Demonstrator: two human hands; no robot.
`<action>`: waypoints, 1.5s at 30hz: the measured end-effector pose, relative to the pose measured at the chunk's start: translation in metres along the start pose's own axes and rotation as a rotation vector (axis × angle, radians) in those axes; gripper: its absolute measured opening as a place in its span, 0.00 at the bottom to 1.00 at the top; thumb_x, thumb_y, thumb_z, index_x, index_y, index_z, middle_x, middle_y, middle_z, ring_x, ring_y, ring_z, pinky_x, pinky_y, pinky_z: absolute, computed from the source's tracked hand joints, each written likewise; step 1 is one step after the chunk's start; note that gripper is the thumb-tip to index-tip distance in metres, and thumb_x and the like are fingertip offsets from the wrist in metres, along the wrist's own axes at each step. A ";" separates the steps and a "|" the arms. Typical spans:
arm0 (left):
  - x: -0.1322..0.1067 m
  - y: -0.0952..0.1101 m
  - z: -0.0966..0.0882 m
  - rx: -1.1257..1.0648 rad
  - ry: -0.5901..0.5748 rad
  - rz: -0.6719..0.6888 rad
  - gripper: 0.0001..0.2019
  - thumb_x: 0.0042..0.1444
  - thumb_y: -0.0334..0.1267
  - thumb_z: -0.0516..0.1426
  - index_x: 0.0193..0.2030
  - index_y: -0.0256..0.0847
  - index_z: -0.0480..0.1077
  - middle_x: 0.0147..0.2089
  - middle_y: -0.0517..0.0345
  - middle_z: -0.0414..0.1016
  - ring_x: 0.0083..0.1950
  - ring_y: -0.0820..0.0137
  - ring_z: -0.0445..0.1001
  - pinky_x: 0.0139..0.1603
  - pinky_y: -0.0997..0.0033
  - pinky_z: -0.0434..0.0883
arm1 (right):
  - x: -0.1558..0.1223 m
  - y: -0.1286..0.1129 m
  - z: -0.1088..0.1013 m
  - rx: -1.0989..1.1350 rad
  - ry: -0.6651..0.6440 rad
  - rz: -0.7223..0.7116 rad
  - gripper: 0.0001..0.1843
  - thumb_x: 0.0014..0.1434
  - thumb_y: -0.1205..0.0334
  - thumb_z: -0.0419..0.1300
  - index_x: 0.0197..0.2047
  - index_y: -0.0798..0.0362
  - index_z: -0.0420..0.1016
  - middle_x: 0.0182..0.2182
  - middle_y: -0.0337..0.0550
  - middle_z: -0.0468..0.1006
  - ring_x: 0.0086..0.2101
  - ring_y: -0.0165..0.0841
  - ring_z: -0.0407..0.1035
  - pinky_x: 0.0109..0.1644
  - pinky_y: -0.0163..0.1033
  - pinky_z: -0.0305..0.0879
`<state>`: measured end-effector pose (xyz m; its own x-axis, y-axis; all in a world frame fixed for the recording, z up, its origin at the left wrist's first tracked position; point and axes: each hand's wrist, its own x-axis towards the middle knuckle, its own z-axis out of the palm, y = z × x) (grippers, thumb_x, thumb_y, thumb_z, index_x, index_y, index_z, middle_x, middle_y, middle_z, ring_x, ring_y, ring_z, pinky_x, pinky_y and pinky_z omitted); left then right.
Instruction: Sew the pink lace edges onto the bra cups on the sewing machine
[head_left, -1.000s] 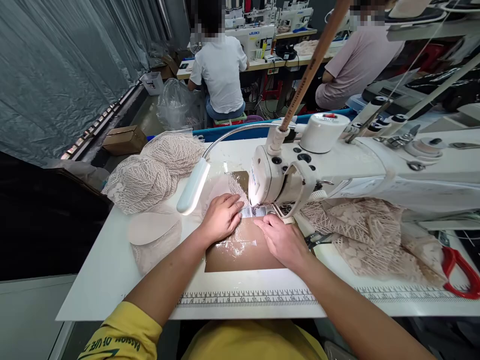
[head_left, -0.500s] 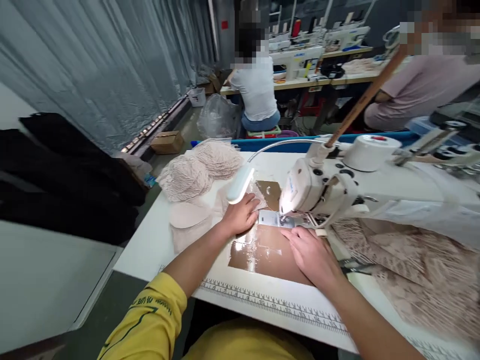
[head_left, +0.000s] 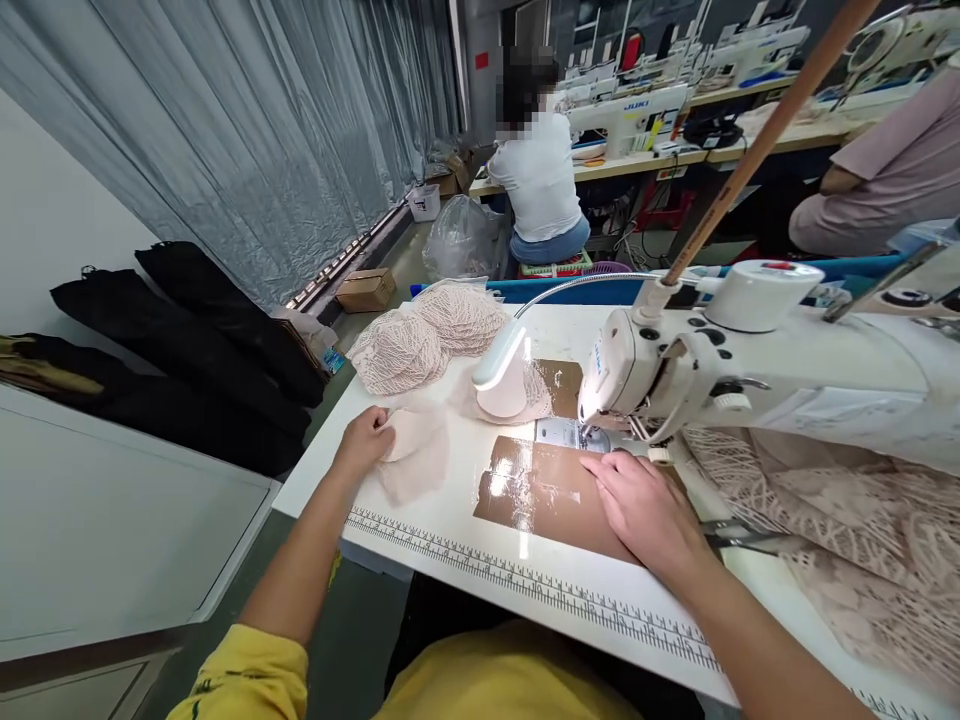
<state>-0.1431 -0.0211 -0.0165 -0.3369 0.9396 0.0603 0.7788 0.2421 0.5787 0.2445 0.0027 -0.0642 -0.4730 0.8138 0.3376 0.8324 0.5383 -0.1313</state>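
At the left of the table my left hand (head_left: 365,441) is closed, pinching the edge of a thin beige mesh fabric piece (head_left: 420,462) that lies on the white surface. My right hand (head_left: 641,500) rests open on a brown taped sheet (head_left: 551,500), its forefinger stretched toward the sewing machine's needle area. The white sewing machine (head_left: 622,365) stands just beyond that hand. A lace-edged beige piece (head_left: 529,400) lies left of the metal needle plate (head_left: 556,432), partly beneath the lamp head (head_left: 499,358).
Stacks of beige lace cups (head_left: 427,335) sit at the back left. Scissors (head_left: 742,537) and heaped lace fabric (head_left: 885,540) lie to the right. A printed ruler (head_left: 525,580) runs along the front edge. Beyond, a person in white (head_left: 544,180) sits at another machine.
My left hand has moved left from beside the needle plate and closed on the mesh fabric piece. The right hand stays on the brown sheet. The view has shifted slightly left.
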 end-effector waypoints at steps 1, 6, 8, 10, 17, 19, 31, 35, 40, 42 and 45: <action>-0.008 0.002 0.002 -0.050 -0.048 -0.004 0.07 0.50 0.40 0.53 0.30 0.39 0.61 0.30 0.56 0.70 0.34 0.64 0.72 0.34 0.67 0.70 | 0.001 0.000 -0.001 0.013 -0.006 0.004 0.20 0.63 0.67 0.46 0.49 0.54 0.78 0.35 0.47 0.76 0.33 0.37 0.67 0.37 0.41 0.63; -0.040 0.050 0.019 -0.698 -0.585 0.000 0.23 0.47 0.42 0.61 0.50 0.41 0.63 0.42 0.55 0.74 0.36 0.68 0.75 0.34 0.72 0.71 | 0.003 -0.003 -0.007 0.136 0.001 0.038 0.19 0.62 0.67 0.48 0.48 0.53 0.77 0.38 0.48 0.78 0.38 0.39 0.70 0.41 0.43 0.65; -0.044 0.075 0.033 -0.827 -0.778 0.065 0.32 0.47 0.39 0.63 0.59 0.42 0.60 0.53 0.48 0.72 0.47 0.63 0.75 0.43 0.68 0.72 | 0.003 -0.005 -0.013 0.264 0.063 0.077 0.18 0.63 0.66 0.48 0.48 0.52 0.76 0.41 0.47 0.79 0.40 0.38 0.71 0.44 0.42 0.66; -0.043 0.096 0.052 -0.784 -0.823 0.188 0.33 0.46 0.35 0.63 0.61 0.41 0.61 0.59 0.46 0.68 0.55 0.59 0.71 0.51 0.64 0.70 | 0.002 -0.007 -0.019 0.404 0.138 0.109 0.16 0.64 0.63 0.48 0.44 0.52 0.76 0.39 0.45 0.79 0.40 0.36 0.72 0.44 0.40 0.66; -0.028 0.130 0.108 -0.550 -0.692 0.265 0.17 0.49 0.34 0.59 0.47 0.36 0.69 0.46 0.52 0.74 0.46 0.64 0.73 0.45 0.68 0.69 | 0.001 -0.014 -0.029 0.438 -0.083 -0.108 0.14 0.64 0.63 0.51 0.29 0.53 0.74 0.26 0.41 0.74 0.29 0.31 0.65 0.34 0.36 0.58; -0.023 0.132 0.111 -0.541 -0.707 0.253 0.09 0.49 0.34 0.59 0.38 0.35 0.69 0.37 0.56 0.72 0.38 0.69 0.71 0.36 0.73 0.67 | 0.001 -0.015 -0.027 0.387 -0.122 -0.117 0.13 0.63 0.64 0.52 0.30 0.54 0.74 0.28 0.41 0.75 0.31 0.31 0.65 0.36 0.36 0.57; 0.011 0.157 0.116 -0.586 -0.978 0.255 0.17 0.47 0.42 0.61 0.40 0.36 0.65 0.30 0.58 0.71 0.31 0.72 0.73 0.37 0.70 0.71 | 0.002 -0.014 -0.021 0.301 -0.099 -0.117 0.11 0.62 0.65 0.55 0.29 0.53 0.74 0.28 0.40 0.73 0.32 0.30 0.64 0.37 0.35 0.55; 0.014 0.156 0.124 -0.473 -0.843 0.364 0.12 0.46 0.34 0.59 0.39 0.37 0.69 0.27 0.63 0.68 0.29 0.73 0.68 0.33 0.73 0.68 | 0.004 -0.014 -0.021 0.194 -0.098 -0.039 0.13 0.62 0.64 0.55 0.26 0.54 0.72 0.26 0.40 0.72 0.30 0.31 0.63 0.35 0.37 0.55; 0.012 0.158 0.132 -0.259 -0.690 0.597 0.13 0.46 0.27 0.56 0.40 0.37 0.72 0.31 0.59 0.72 0.31 0.71 0.69 0.34 0.74 0.67 | 0.006 -0.013 -0.021 0.120 -0.116 0.081 0.12 0.62 0.59 0.56 0.46 0.52 0.76 0.35 0.44 0.74 0.36 0.35 0.65 0.39 0.39 0.57; 0.014 0.159 0.132 -0.115 -0.579 0.705 0.13 0.48 0.26 0.54 0.41 0.37 0.72 0.33 0.57 0.73 0.32 0.70 0.71 0.34 0.74 0.68 | 0.007 -0.013 -0.021 0.091 -0.143 0.095 0.14 0.62 0.60 0.56 0.50 0.50 0.75 0.35 0.44 0.74 0.35 0.36 0.65 0.39 0.39 0.57; 0.014 0.159 0.122 -0.018 -0.430 0.714 0.12 0.53 0.26 0.51 0.42 0.37 0.71 0.38 0.52 0.74 0.35 0.67 0.72 0.36 0.70 0.69 | 0.007 -0.014 -0.020 0.075 -0.163 0.099 0.14 0.62 0.62 0.56 0.50 0.50 0.75 0.35 0.43 0.74 0.35 0.35 0.64 0.39 0.39 0.56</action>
<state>0.0402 0.0598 -0.0230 0.4691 0.8770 0.1041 0.7189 -0.4477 0.5318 0.2356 -0.0032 -0.0410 -0.4358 0.8848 0.1648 0.8561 0.4640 -0.2276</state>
